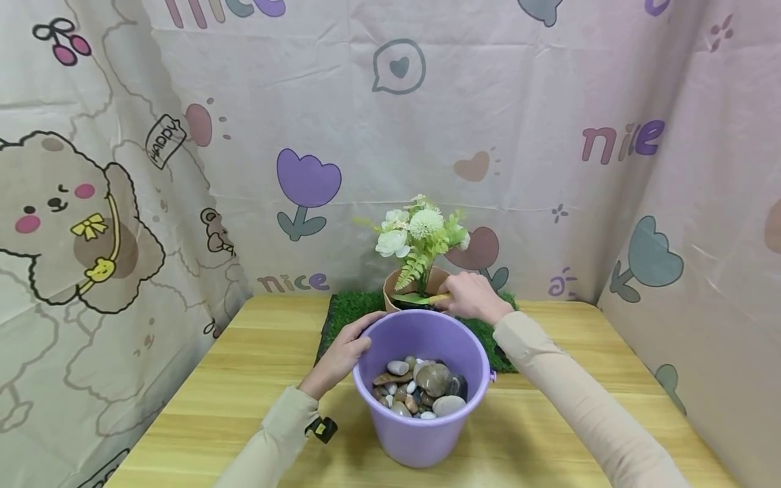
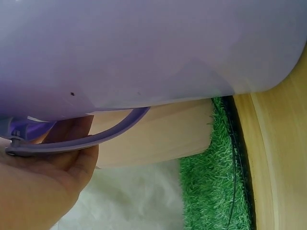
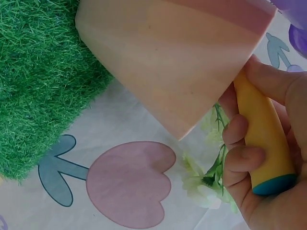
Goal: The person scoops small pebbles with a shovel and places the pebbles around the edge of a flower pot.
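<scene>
My left hand (image 1: 343, 351) grips the rim of a purple bucket (image 1: 416, 437), its fingers by the bucket's handle (image 2: 103, 136) in the left wrist view. Smooth stones (image 1: 433, 379) of mixed sizes lie inside the bucket. Behind it stands a tan flowerpot (image 3: 158, 62) with white artificial flowers (image 1: 426, 225). In my right hand (image 1: 472, 296) is a small trowel (image 3: 265, 136), held by its yellow handle with a teal end. The trowel's green blade (image 1: 410, 298) is inside the pot, over dark filling. The bucket hides the pot's lower part in the head view.
Under the pot lies a mat of artificial grass (image 1: 350, 312) on the wooden table (image 1: 256, 386). A printed cloth (image 1: 537, 95) hangs behind and along both sides. A small black device (image 1: 323, 429) is at my left wrist.
</scene>
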The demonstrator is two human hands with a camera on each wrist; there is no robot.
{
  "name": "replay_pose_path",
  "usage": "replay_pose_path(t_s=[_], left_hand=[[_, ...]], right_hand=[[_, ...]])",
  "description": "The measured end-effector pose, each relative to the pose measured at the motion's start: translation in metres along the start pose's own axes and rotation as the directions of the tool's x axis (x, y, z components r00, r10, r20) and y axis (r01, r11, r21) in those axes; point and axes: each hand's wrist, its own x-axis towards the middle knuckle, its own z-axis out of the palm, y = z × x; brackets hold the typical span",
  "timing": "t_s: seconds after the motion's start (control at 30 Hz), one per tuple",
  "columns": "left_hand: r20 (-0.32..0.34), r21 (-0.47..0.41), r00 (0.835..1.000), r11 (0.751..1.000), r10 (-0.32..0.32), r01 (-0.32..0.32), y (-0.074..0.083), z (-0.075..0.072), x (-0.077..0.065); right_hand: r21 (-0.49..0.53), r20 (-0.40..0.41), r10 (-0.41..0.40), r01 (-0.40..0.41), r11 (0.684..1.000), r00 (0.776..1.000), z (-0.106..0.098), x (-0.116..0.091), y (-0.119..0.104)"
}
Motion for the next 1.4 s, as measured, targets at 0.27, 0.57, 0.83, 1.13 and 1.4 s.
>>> replay_pose_path(t_s=[0.27, 0.57, 0.83, 1.13, 1.4], left_hand=[[-0.006, 0.009, 1.0, 1.0, -0.006, 0.006, 0.0, 0.0, 0.001], [-0.003, 0.003, 1.0, 1.0, -0.005, 0.005, 0.001, 0.001, 0.0], [-0.008, 0.008, 1.0, 1.0, 0.004, -0.004, 0.0, 0.001, 0.0], [-0.003, 0.008, 1.0, 1.0, 0.001, -0.001, 0.0, 0.0, -0.001], [-0.006, 0.009, 1.0, 1.0, 0.006, -0.006, 0.0, 0.001, 0.0]], right_hand=[[0.025, -0.018, 0.022, -0.022, 0.999, 1.0, -0.003, -0.005, 0.004], [0.015, -0.037, 0.002, -0.002, 1.0, 0.999, -0.008, -0.01, 0.003], [0.005, -0.023, 0.008, -0.008, 1.0, 1.0, -0.011, -0.011, 0.005], [0.04, 0.013, 0.014, -0.015, 0.999, 1.0, -0.018, -0.011, 0.005], [0.095, 0.067, 0.013, -0.02, 0.995, 0.998, -0.025, -0.008, -0.002]])
